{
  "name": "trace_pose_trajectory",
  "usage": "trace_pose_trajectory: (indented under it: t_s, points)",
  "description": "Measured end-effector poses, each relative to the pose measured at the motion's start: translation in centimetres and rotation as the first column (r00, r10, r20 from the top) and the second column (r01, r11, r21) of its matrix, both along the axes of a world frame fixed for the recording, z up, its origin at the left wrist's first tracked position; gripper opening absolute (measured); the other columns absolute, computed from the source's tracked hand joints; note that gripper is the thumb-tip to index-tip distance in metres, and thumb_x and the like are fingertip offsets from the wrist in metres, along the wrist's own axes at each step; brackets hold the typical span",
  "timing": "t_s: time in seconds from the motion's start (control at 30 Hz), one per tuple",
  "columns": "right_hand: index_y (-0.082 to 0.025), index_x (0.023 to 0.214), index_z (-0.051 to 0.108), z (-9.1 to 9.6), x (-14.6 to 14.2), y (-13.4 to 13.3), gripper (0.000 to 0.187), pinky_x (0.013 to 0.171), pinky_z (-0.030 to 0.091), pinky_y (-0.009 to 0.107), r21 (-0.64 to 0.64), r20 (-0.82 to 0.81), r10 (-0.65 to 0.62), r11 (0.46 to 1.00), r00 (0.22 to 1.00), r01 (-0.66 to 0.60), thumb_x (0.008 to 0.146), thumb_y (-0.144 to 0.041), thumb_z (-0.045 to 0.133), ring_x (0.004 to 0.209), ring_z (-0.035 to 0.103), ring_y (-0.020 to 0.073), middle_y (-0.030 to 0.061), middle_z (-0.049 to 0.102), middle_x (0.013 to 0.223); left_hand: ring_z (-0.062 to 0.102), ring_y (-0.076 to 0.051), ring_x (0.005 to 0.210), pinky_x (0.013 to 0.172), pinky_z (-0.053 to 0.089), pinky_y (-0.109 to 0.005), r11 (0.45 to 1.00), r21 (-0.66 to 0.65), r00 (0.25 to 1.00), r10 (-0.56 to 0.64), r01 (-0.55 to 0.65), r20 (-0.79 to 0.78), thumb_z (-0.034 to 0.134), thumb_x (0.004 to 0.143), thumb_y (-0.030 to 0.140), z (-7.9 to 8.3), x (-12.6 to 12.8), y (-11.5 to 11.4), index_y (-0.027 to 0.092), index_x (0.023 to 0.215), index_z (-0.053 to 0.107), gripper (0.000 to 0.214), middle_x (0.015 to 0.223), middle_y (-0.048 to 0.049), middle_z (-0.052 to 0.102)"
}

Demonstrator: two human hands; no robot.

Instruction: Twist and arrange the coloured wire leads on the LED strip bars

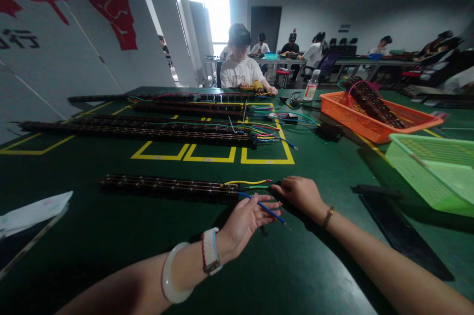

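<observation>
A long dark strip [166, 187] lies across the green table in front of me, with yellow, green and blue wires coming out of its right end. The blue wire [263, 206] runs over my left hand [246, 221], which is palm up with the fingers spread and loosely cradles it. My right hand [299, 192] rests knuckles up at the strip's right end, its fingers curled where the yellow wire [246, 182] and green wire [259, 187] end. What those fingers pinch is hidden.
Several more dark strips [148, 130] with coloured wires lie farther back over yellow floor-tape boxes. An orange basket [370, 117] of strips and a green basket [433, 167] stand at right. A white paper [33, 211] lies at left. A person sits across the table; others work behind.
</observation>
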State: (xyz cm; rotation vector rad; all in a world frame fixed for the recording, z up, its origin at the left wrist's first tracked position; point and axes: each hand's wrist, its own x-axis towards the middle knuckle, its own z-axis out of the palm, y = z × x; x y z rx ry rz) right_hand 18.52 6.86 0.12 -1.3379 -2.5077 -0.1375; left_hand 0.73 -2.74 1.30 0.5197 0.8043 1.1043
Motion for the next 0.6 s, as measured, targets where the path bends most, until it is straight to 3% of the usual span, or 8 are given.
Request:
trace_pose_trajectory:
  t_s: [0.23, 0.4, 0.6]
  points:
    - [-0.019, 0.06, 0.063, 0.19, 0.18, -0.15, 0.054, 0.052, 0.024, 0.026, -0.003, 0.118, 0.004, 1.0, 0.993, -0.004, 0.091, -0.055, 0.037, 0.056, 0.056, 0.0133, 0.0048, 0.065, 0.062, 0.065, -0.025, 0.097, 0.092, 0.046, -0.041, 0.998, -0.039, 0.999, -0.04, 0.039, -0.015, 0.037, 0.093, 0.033, 0.47, 0.01, 0.11, 0.007, 0.092, 0.057, 0.032, 0.105, -0.0203, 0.066]
    - [-0.019, 0.058, 0.063, 0.05, 0.25, -0.26, 0.054, 0.052, 0.024, 0.026, -0.001, 0.116, 0.027, 1.0, 0.993, -0.027, 0.091, -0.054, 0.038, 0.054, 0.055, 0.0125, 0.0047, 0.065, 0.061, 0.064, -0.025, 0.098, 0.096, 0.044, -0.043, 0.998, -0.017, 0.998, -0.069, 0.068, 0.0, 0.04, 0.092, 0.033, 0.09, -0.12, 0.19, 0.008, 0.092, 0.058, 0.03, 0.103, -0.0189, 0.067]
    - [-0.018, 0.056, 0.057, 0.23, 0.29, -0.92, 0.051, 0.054, 0.025, 0.025, 0.036, -0.008, 0.211, 0.977, 0.978, -0.21, 0.093, -0.048, 0.039, 0.052, 0.049, 0.0112, 0.0027, 0.058, 0.055, 0.064, -0.024, 0.098, 0.097, 0.043, -0.043, 0.996, 0.002, 0.996, -0.086, 0.086, 0.016, 0.044, 0.091, 0.035, -0.2, -0.23, 0.33, 0.008, 0.093, 0.059, 0.03, 0.104, -0.0185, 0.066]
